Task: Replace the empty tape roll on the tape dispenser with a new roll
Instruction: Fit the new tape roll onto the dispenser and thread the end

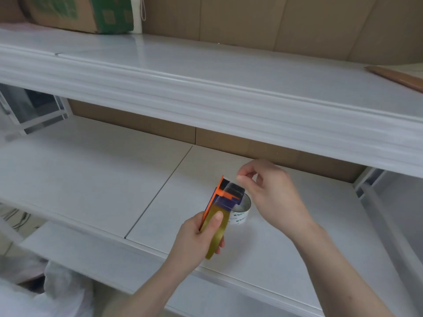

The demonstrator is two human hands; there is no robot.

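Observation:
My left hand (196, 239) grips an orange and purple tape dispenser (220, 195) with a yellowish clear tape roll (216, 234) mounted on it, thumb pressed on the roll. The dispenser is held tilted above the lower white shelf (91, 175). My right hand (270, 188) is at the dispenser's upper end, thumb and forefinger pinched together near the cutter, seemingly on the clear tape end. Behind the dispenser an empty white cardboard tape core (241, 213) with printed letters stands on the shelf, partly hidden.
An upper white shelf (206, 72) overhangs the work area, close above my right hand. A cardboard box with green print (91, 14) sits at its far left, a brown strip (396, 76) at its right. White plastic bags (57, 291) lie at lower left.

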